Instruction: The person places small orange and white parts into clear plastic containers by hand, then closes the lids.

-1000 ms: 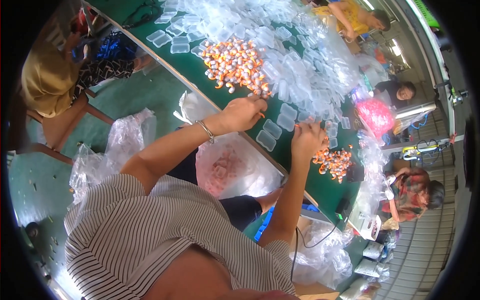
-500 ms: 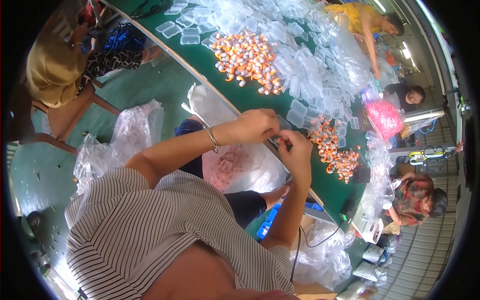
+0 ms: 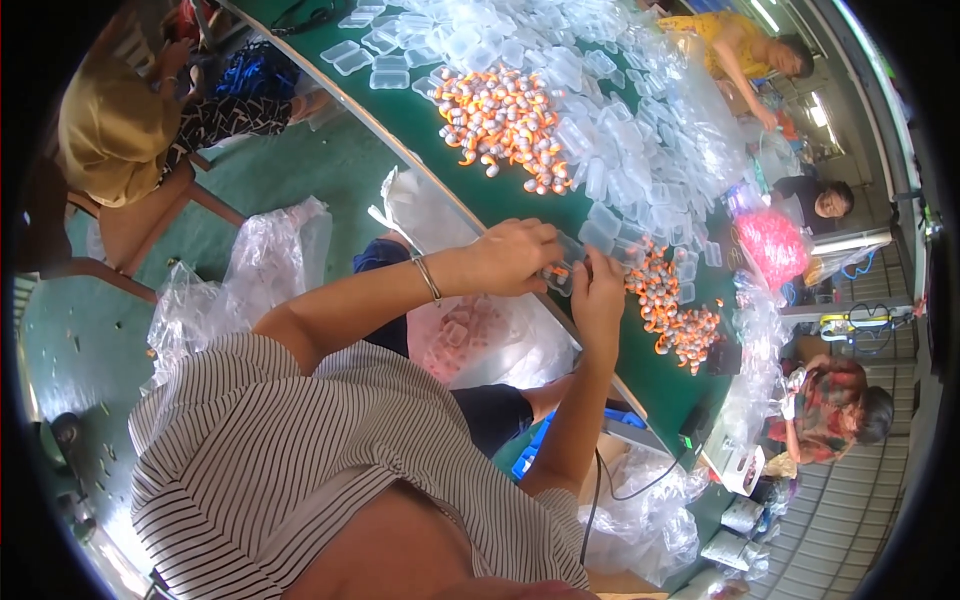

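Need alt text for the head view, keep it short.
A person in a striped shirt holds a small clear plastic case between the left hand and right hand above a long green table. The table carries heaps of small orange-and-white pieces and clear plastic cases. Other people sit around it.

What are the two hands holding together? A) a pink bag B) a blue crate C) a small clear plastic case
C: the left hand and the right hand meet on a small clear plastic case over the edge of the green table.
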Motion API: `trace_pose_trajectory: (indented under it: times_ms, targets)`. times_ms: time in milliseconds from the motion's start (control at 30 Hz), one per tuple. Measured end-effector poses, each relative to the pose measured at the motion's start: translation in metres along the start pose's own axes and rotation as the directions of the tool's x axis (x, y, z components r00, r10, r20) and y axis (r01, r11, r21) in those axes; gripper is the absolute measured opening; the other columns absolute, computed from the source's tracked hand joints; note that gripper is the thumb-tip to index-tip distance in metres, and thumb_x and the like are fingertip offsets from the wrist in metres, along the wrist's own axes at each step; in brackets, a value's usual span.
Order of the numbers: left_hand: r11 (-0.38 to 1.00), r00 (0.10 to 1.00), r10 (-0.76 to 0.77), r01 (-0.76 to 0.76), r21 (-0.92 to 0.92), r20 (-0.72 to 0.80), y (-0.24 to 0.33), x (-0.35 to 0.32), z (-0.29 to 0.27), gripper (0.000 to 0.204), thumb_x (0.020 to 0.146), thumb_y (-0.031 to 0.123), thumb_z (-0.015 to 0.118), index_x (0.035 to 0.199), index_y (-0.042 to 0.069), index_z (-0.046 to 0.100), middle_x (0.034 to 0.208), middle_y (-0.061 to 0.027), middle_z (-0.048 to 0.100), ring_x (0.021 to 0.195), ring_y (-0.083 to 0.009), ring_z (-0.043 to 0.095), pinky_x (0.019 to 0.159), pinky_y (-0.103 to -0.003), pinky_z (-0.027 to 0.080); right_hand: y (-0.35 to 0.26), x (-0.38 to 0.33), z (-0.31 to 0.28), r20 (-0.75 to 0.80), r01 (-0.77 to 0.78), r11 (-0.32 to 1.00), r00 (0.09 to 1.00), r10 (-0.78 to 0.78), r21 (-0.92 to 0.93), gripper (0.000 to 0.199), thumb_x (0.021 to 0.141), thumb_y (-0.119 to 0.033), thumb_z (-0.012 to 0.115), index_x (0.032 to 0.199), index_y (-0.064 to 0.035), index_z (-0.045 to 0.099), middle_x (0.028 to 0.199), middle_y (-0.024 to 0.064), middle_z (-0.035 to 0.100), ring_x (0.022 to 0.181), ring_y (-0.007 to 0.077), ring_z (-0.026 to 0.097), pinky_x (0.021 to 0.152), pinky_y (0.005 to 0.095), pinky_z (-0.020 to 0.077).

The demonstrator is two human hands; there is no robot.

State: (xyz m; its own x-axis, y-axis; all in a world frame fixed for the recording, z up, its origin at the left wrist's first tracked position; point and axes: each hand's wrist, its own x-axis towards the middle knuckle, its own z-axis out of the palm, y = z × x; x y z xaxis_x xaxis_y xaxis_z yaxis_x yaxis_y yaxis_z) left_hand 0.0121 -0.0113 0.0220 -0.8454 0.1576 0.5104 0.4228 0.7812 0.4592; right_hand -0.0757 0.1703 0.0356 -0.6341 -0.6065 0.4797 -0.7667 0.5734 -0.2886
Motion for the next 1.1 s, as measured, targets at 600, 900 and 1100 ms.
trace_pose_trajectory:
  times_ms: [600, 900, 1100]
  targets:
    - [0.999, 0.994, 0.028, -0.026, 0.023, -0.102, 0.003, 0.002, 0.009, 0.031, 0.081, 0.027, 0.071, 0.103, 0.007, 0.06, 0.093, -0.0092, 0.059, 0.088, -0.0306, 0.062, 0.079, -0.042, 0.048, -0.011, -0.026, -0.01, -0.068, 0.077, 0.931, 0.996, -0.056, 0.357, 0.032, 0.075, 0.002, 0.073, 0.106, -0.0031, 0.067, 0.099, 0.0125, 0.06, 0.082, 0.0234, 0.063, 0.066, 0.0286, 0.0512]
    - [0.982, 0.986, -0.03, -0.001, -0.189, -0.161, 0.012, -0.017, 0.008, 0.023, 0.083, 0.027, 0.069, 0.092, 0.007, 0.061, 0.084, -0.0098, 0.059, 0.08, -0.0319, 0.061, 0.074, -0.043, 0.048, -0.003, -0.018, -0.022, 0.117, -0.033, 0.854, 0.993, -0.033, 0.519, 0.022, 0.081, -0.005, 0.07, 0.103, -0.0049, 0.068, 0.095, 0.0085, 0.061, 0.08, 0.022, 0.059, 0.068, 0.032, 0.048]
    - [1.0, 0.997, -0.021, 0.021, 0.002, -0.071, 0.014, -0.017, -0.003, 0.022, 0.078, 0.022, 0.071, 0.093, 0.008, 0.063, 0.086, -0.0085, 0.061, 0.082, -0.0294, 0.063, 0.073, -0.042, 0.049, 0.051, -0.001, -0.017, -0.249, -0.079, 0.878, 0.967, -0.048, -0.472, 0.02, 0.08, -0.017, 0.07, 0.1, -0.0145, 0.07, 0.116, 0.0022, 0.06, 0.118, 0.0278, 0.048, 0.098, 0.0488, 0.0313]
